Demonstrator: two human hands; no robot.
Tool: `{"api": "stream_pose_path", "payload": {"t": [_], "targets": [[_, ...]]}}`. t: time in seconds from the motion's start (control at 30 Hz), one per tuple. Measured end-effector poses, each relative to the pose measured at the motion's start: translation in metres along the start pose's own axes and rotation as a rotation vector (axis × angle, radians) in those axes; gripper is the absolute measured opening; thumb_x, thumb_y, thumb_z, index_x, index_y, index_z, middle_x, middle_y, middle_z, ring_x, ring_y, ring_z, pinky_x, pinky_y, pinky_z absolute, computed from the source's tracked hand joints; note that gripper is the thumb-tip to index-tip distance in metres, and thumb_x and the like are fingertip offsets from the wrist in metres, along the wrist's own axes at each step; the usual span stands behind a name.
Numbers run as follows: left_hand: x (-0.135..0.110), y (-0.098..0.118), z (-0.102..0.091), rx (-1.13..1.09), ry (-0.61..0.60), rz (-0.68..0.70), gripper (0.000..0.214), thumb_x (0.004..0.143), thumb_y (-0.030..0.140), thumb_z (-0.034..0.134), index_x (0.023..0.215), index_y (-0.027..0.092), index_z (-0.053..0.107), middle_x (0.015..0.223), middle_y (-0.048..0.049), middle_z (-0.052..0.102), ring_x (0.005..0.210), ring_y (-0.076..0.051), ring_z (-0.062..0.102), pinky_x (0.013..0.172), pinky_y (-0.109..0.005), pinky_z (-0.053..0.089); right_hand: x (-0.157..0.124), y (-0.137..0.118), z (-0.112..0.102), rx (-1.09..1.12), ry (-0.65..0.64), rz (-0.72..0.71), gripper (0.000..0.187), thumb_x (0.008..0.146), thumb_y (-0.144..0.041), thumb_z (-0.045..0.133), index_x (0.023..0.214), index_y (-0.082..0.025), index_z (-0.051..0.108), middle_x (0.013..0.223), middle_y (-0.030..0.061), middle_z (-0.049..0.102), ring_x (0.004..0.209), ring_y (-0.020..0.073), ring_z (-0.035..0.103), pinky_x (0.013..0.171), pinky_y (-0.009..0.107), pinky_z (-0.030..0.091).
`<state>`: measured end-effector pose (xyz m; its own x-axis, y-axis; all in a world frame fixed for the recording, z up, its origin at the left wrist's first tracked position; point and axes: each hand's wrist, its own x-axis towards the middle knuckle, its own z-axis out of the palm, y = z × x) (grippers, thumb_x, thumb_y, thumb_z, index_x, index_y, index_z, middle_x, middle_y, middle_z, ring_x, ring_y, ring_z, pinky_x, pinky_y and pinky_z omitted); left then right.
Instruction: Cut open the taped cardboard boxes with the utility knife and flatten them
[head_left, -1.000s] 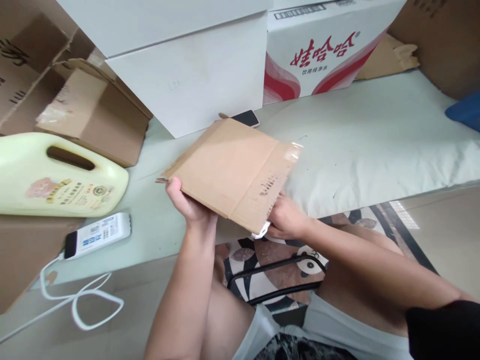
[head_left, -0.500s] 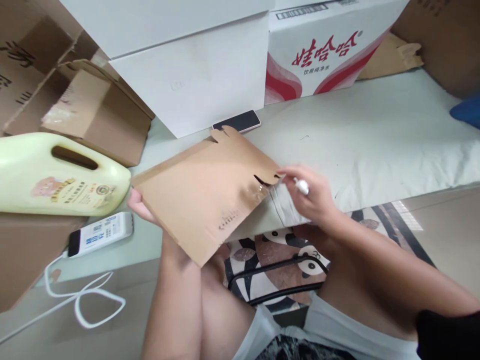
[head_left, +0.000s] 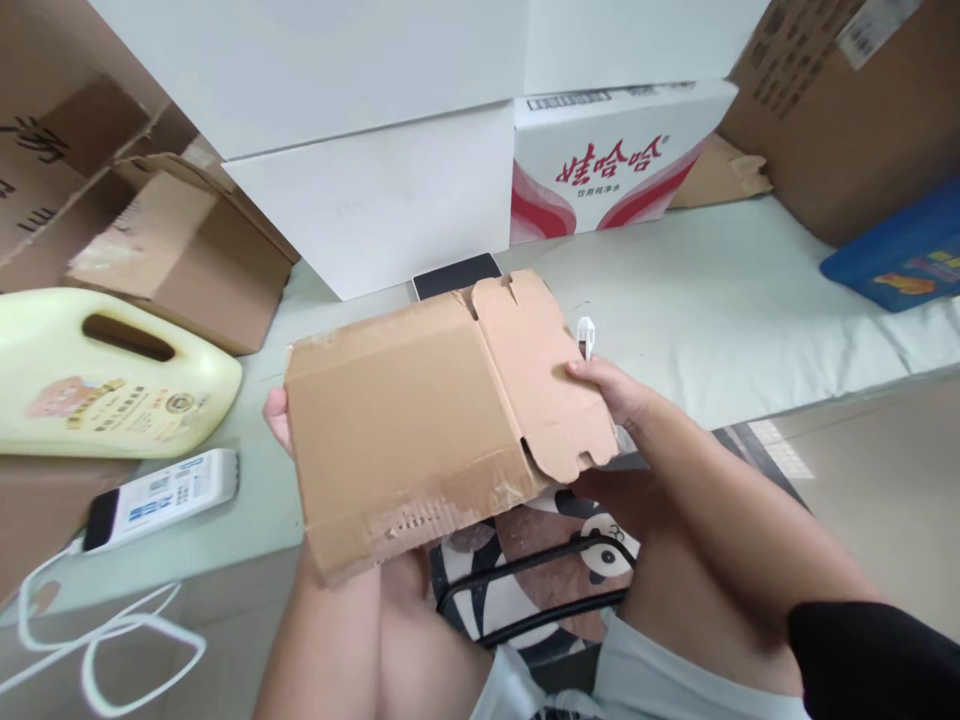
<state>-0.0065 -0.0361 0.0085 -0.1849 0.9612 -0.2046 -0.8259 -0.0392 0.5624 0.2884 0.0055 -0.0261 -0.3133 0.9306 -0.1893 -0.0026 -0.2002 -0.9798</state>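
A flattened brown cardboard box [head_left: 405,400] is held tilted above my lap, with strips of clear tape along its lower edge. My left hand [head_left: 277,418] grips its left side; the fingertips show there and the rest is behind the cardboard. At the other end, my right hand [head_left: 621,392] has its thumb on the notched end flap [head_left: 536,375], which is spread outward. A small white tool [head_left: 586,335], perhaps a box cutter, sticks up from the same hand. Most of the right fingers are hidden behind the flap.
Behind stand white cartons [head_left: 390,200] and a red-and-white water carton [head_left: 600,180], with a dark phone [head_left: 456,276] before them. Leftward are a pale yellow jug [head_left: 112,380] and a white power bank [head_left: 161,498] with its cable. A blue container [head_left: 900,250] is at right.
The cardboard box has turned over toward me, and its end flap now lies spread out at the right. The white tool now points upward beyond the flap. The view has shifted slightly.
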Motion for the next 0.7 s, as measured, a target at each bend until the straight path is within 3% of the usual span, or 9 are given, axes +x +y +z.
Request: {"api": "stream_pose_path", "payload": {"t": [0.07,0.13,0.2,0.27,0.33,0.4,0.47,0.53,0.7], "targets": [[0.004,0.003,0.004,0.019,0.047,0.062,0.043,0.085,0.065,0.061,0.100,0.025,0.071,0.094,0.0045,0.079,0.080,-0.021,0.073,0.075,-0.033,0.060,-0.002,-0.003,-0.002,0.152,-0.110,0.137,0.046,0.061,-0.057,0.080,0.090,-0.023,0.071,0.082,0.0075,0.079,0.075,0.0265,0.075,0.072,0.045,0.065],[0.010,0.007,0.008,0.063,0.084,0.163,0.029,0.086,0.051,0.058,0.091,0.025,0.068,0.083,0.0053,0.075,0.072,-0.018,0.068,0.074,-0.031,0.058,-0.003,-0.004,-0.007,0.188,-0.060,0.163,0.042,0.063,-0.052,0.080,0.091,-0.024,0.069,0.083,0.0066,0.079,0.077,0.0258,0.075,0.075,0.043,0.065],[0.018,0.010,0.009,0.100,0.103,0.129,0.036,0.083,0.056,0.053,0.089,0.023,0.066,0.087,-0.0008,0.073,0.080,-0.023,0.069,0.079,-0.037,0.058,-0.005,-0.005,-0.015,0.165,0.045,0.111,0.038,0.069,-0.054,0.074,0.092,-0.024,0.068,0.082,0.0068,0.077,0.080,0.0276,0.075,0.077,0.045,0.064],[0.023,0.011,0.008,0.078,0.131,0.094,0.040,0.081,0.061,0.049,0.091,0.025,0.063,0.097,-0.0046,0.071,0.096,-0.028,0.068,0.087,-0.044,0.057,-0.009,-0.006,-0.025,0.135,0.203,-0.020,0.040,0.074,-0.061,0.066,0.093,-0.025,0.066,0.079,0.0060,0.075,0.079,0.0292,0.074,0.075,0.048,0.062],[0.025,0.011,0.005,0.074,0.153,0.072,0.040,0.080,0.064,0.048,0.097,0.030,0.061,0.106,-0.0063,0.066,0.111,-0.033,0.066,0.092,-0.054,0.054,-0.015,-0.009,-0.037,0.145,0.393,-0.158,0.044,0.075,-0.067,0.061,0.090,-0.026,0.062,0.072,0.0036,0.070,0.066,0.0263,0.067,0.060,0.044,0.057],[0.023,0.010,0.002,0.096,0.156,0.041,0.040,0.078,0.065,0.048,0.102,0.035,0.059,0.116,-0.0069,0.060,0.120,-0.035,0.064,0.092,-0.061,0.053,-0.027,-0.016,-0.051,0.201,0.561,-0.204,0.042,0.071,-0.067,0.064,0.083,-0.027,0.058,0.064,-0.0005,0.061,0.046,0.0168,0.048,0.042,0.034,0.040],[0.020,0.008,0.001,0.113,0.129,0.022,0.041,0.076,0.065,0.050,0.106,0.038,0.058,0.127,-0.0066,0.055,0.123,-0.035,0.063,0.091,-0.060,0.054,-0.043,-0.025,-0.067,0.245,0.730,-0.165,0.035,0.068,-0.058,0.070,0.074,-0.027,0.055,0.060,-0.0033,0.052,0.040,0.0090,0.031,0.037,0.027,0.023],[0.017,0.005,0.001,0.122,0.095,0.021,0.044,0.074,0.065,0.053,0.111,0.041,0.057,0.135,-0.0058,0.050,0.124,-0.034,0.062,0.090,-0.056,0.056,-0.062,-0.035,-0.083,0.219,0.992,-0.096,0.031,0.071,-0.046,0.070,0.064,-0.026,0.047,0.058,-0.0031,0.044,0.040,0.0076,0.036,0.038,0.027,0.017],[0.018,-0.003,0.003,0.145,0.061,-0.010,0.051,0.074,0.064,0.053,0.122,0.048,0.056,0.144,-0.0051,0.045,0.126,-0.033,0.061,0.089,-0.053,0.058,-0.100,-0.061,-0.124,0.017,1.259,-0.135,0.035,0.083,-0.034,0.066,0.059,-0.026,0.041,0.057,-0.0031,0.038,0.037,0.0042,0.041,0.040,0.031,0.011]]}}
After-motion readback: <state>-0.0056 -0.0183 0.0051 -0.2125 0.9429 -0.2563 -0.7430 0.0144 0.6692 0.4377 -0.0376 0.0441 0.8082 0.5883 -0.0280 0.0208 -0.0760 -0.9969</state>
